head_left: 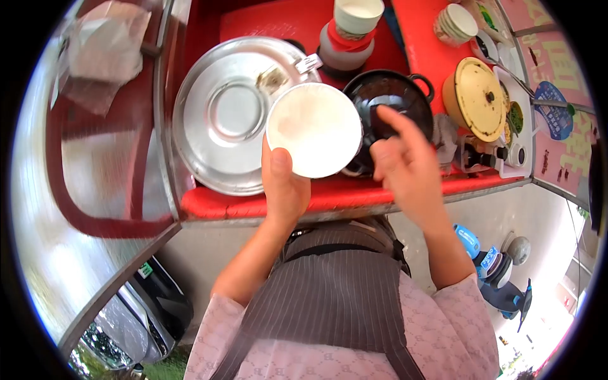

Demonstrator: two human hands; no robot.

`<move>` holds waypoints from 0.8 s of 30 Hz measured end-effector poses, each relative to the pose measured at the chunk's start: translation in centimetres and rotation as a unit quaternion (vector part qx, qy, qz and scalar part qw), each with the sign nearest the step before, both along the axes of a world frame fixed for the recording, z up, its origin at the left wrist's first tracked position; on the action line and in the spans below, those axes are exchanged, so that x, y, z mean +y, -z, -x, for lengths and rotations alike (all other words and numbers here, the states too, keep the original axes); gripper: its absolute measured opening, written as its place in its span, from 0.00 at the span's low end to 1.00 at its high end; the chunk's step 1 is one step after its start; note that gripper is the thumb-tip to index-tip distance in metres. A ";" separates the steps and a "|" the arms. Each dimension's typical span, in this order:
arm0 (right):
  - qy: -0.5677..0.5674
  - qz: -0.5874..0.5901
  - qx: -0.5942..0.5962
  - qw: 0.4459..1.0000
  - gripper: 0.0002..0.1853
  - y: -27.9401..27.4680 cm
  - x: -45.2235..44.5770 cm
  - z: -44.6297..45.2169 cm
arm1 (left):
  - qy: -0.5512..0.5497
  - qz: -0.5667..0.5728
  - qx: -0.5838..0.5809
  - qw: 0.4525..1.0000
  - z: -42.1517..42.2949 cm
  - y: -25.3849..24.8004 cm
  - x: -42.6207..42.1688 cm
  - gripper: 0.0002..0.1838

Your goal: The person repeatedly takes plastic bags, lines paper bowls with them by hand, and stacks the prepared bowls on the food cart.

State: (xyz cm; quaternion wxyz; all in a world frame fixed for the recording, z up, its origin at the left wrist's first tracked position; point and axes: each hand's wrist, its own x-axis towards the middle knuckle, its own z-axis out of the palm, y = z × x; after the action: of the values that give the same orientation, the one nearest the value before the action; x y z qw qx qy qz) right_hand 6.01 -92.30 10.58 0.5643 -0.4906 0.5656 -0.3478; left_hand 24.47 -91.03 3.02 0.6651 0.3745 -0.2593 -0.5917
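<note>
My left hand is closed around a white disposable bowl, its thumb pressed on the near rim. The bowl's pale inside faces up at me; whether anything lies in it I cannot tell. My right hand is just right of the bowl, above a black pot with a side handle. Its index finger points out, apart from the thumb, and nothing shows between them; the other fingers are mostly hidden. Behind the bowl, a large round metal lid or pan lies on the red counter.
Stacked white bowls top a dark-based container at the back. More bowls stand at back right. A yellow lidded pot and a white tray with condiments line the right. A metal frame edge borders the left.
</note>
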 end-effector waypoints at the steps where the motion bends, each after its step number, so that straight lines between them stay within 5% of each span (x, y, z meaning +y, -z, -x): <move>1: -0.021 0.015 0.018 0.999 0.33 0.9 -0.1 0.4 | 0.000 0.002 -0.008 1.000 1.2 0.0 -0.8 0.51; 4: -0.003 0.003 -0.042 0.999 0.32 1.3 -2.5 1.4 | 0.021 0.015 0.005 1.000 4.8 0.2 -2.9 0.54; 6: 0.031 0.103 -0.042 0.993 0.31 4.2 -5.5 3.4 | 0.030 -0.034 -0.088 0.995 7.4 -0.1 -4.4 0.61; 8: 0.011 0.028 -0.014 0.999 0.32 3.3 -9.5 6.8 | 0.079 0.023 -0.054 0.995 9.0 -1.4 -5.8 0.68; 10: 0.042 0.098 0.043 0.993 0.33 4.0 -15.0 11.3 | 0.096 0.041 -0.086 0.991 8.3 -0.9 -6.0 0.69; 14: 0.147 0.220 0.053 0.963 0.36 4.9 -27.4 22.9 | 0.056 0.005 -0.137 0.989 5.7 -1.6 -5.6 0.63; 18: 0.191 0.150 -0.018 0.970 0.38 5.0 -33.6 29.5 | 0.009 -0.018 -0.189 0.982 2.8 -0.3 -4.4 0.49; 20: 0.114 0.219 0.286 0.926 0.39 9.8 -36.9 33.8 | -0.010 -0.026 -0.221 0.975 1.8 -0.1 -4.2 0.45; 21: 0.084 0.308 0.430 0.845 0.38 10.3 -37.8 33.5 | -0.022 -0.031 -0.245 0.969 1.4 -0.1 -4.1 0.42; 24: 0.087 0.131 0.532 0.832 0.37 8.6 -38.1 32.0 | -0.042 -0.045 -0.286 0.956 -0.4 -0.9 -4.5 0.35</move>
State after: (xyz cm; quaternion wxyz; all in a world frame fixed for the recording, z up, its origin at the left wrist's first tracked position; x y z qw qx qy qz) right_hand -26.04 -130.37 2.00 0.0745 -0.6178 0.7680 -0.1515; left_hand 24.84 -95.51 3.93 0.5702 0.5678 -0.3960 -0.4423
